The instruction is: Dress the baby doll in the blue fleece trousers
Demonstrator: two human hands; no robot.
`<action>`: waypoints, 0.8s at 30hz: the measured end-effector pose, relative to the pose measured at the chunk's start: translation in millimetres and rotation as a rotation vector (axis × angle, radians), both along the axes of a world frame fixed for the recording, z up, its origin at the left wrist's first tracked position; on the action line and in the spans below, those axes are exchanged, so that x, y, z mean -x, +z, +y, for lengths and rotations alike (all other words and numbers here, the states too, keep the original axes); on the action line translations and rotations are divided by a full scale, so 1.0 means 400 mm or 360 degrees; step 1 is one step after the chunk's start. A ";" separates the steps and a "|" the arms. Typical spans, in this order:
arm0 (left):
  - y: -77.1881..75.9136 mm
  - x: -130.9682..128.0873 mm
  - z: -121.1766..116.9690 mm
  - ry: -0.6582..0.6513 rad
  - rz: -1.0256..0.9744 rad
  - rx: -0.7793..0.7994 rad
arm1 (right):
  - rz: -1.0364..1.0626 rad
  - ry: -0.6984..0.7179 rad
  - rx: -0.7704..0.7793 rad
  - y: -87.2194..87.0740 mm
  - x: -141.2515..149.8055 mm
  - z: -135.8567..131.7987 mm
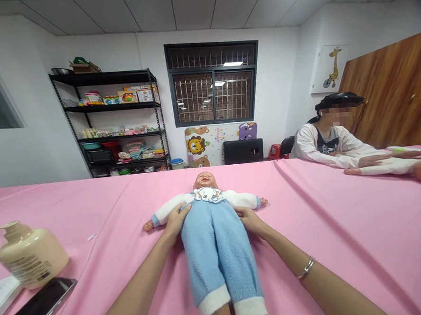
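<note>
A baby doll (pixel 215 238) lies on its back, its head toward the far edge of the table and its feet toward me. It wears light blue fleece trousers, white sleeves and an elephant-face bib (pixel 210 194). My left hand (pixel 177 221) grips the doll's side at the waist, thumb on top of the blue cloth and its other fingers partly hidden. On the opposite side, my right hand (pixel 252 220) holds the waist in the same way, fingertips tucked against the clothing. Both doll arms are spread outward on the pink cloth.
A pink cloth (pixel 308 246) covers the table. At the left are a beige pump bottle (pixel 34 256), a dark phone (pixel 34 311) and a white object (pixel 3 293). Across to the right, a seated person (pixel 332 140) has hands on another doll (pixel 396 167). Shelves (pixel 114 106) stand behind.
</note>
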State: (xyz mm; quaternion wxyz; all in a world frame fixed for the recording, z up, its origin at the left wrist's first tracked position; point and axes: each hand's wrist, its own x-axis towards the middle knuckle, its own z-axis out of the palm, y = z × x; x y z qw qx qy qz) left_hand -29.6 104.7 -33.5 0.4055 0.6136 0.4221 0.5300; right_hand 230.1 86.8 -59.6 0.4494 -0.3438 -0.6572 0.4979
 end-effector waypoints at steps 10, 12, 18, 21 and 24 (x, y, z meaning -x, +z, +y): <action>-0.029 0.031 0.017 0.0131 0.0491 -0.0188 | -0.0235 -0.0956 -0.0100 -0.055 -0.073 0.063; -0.034 0.024 0.010 0.0193 0.0581 -0.0290 | -0.0300 -0.1063 -0.0182 -0.054 -0.066 0.054; -0.045 0.018 0.014 0.0356 0.0620 -0.0435 | -0.0368 -0.1069 -0.0612 0.068 0.027 -0.055; -0.044 0.016 0.017 0.0194 0.0615 -0.0332 | -0.0541 -0.0439 -0.0756 0.129 0.116 -0.161; -0.038 0.014 0.011 0.0115 0.0554 -0.0249 | -0.0784 0.0281 -0.0906 0.139 0.189 -0.262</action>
